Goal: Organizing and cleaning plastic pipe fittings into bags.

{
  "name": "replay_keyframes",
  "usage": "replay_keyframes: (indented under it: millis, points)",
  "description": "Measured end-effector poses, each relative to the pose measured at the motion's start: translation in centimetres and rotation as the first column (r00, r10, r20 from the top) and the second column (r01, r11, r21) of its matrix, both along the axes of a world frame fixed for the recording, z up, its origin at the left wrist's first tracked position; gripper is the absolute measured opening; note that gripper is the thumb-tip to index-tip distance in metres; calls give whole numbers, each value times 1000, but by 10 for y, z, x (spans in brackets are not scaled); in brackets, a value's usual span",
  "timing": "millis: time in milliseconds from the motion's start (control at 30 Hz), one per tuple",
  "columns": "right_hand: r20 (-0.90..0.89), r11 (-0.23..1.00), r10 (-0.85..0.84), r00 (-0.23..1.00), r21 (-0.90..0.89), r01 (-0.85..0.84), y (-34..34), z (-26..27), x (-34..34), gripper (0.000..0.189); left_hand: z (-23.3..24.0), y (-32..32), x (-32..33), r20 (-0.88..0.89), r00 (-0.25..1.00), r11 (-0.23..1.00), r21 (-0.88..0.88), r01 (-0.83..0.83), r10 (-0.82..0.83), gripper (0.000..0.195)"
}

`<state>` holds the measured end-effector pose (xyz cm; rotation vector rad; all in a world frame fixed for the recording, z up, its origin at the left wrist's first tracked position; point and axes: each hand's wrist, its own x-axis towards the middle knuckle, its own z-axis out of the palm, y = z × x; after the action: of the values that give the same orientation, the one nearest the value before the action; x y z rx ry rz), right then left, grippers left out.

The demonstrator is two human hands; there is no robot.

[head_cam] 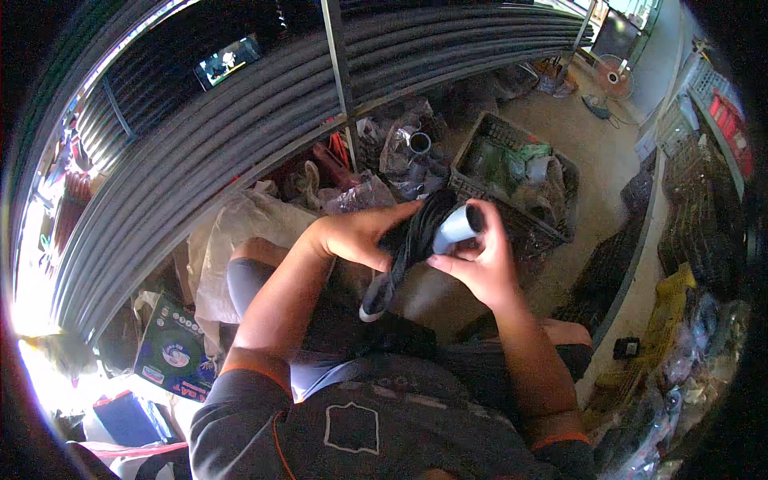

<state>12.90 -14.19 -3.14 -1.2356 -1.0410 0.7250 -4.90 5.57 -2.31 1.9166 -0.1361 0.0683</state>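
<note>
My left hand grips a bunched black cloth in front of my lap, thumb below it and fingers behind. A pale end of something pokes out at the lower left of the cloth. Close against the cloth's right side is a light grey-blue plastic pipe fitting, its round opening turned up and to the right. My right hand holds this fitting between the thumb and the curled fingers. The cloth hides part of the fitting.
Beyond my hands a dark plastic crate holds bagged parts. Another fitting lies among plastic bags. Long grey pipes rest on a metal rack at the left, with a phone above. A fan stands at the far right, near shelving.
</note>
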Motion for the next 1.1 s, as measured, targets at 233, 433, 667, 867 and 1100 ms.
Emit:
replay_keyframes:
  millis: [233, 433, 667, 867, 1100]
  points:
    - [58, 997, 70, 996, -41, -68, 0, 2, -7, 76, 12, -26, 13, 75, 974, 934, 275, -227, 214, 107]
    - [454, 987, 114, 883, -152, -49, -11, 34, 11, 54, 20, -29, 12, 17, 994, 987, 117, -109, 108, 108]
    - [534, 987, 154, 831, -38, -158, -19, 58, 6, 44, 8, -37, 16, -109, 986, 949, -304, 86, -124, 88]
    - [564, 929, 363, 742, -156, -336, -16, 62, -4, 48, -28, -37, 24, -277, 925, 892, -436, 121, -261, 83]
    - [497, 936, 351, 794, -162, -312, -28, 72, 14, 45, -51, -51, 24, -128, 916, 616, -774, 147, -380, 85]
